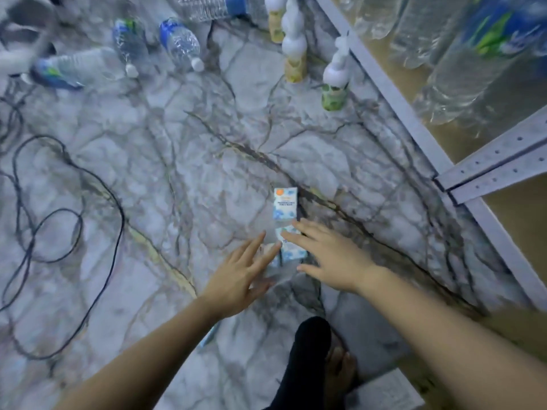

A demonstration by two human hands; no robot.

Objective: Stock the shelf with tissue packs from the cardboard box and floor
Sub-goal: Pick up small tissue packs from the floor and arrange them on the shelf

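- Tissue packs lie on the marble floor (177, 179) near the shelf (393, 108): I count one clear pack (284, 207), a second (293, 247) under my fingers, perhaps a third, blurred.
- My left hand (239, 273) and right hand (328, 255) reach down with fingers spread, gripping nothing yet, I judge to gather them.
- Four water bottles (180, 42) lie beyond.
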